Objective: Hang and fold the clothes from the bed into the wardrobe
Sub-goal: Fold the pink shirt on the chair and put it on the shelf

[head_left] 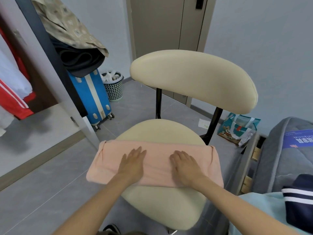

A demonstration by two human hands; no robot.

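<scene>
Fingers of both hands lie straight and flat on a folded pink cloth point(157, 164) spread across the cream chair point(162, 131) seat. Left hand point(133, 164) and right hand point(185, 168) press side by side, palms down. Grey floor point(133, 102); wardrobe point(25, 73) left, bed point(277, 150) right.

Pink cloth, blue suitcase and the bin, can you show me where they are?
pink cloth point(157, 167), head view, on its flat middle.
blue suitcase point(101, 94), head view, on the blue panel right of its pale stripe.
bin point(114, 90), head view, on its holed side wall.
</scene>
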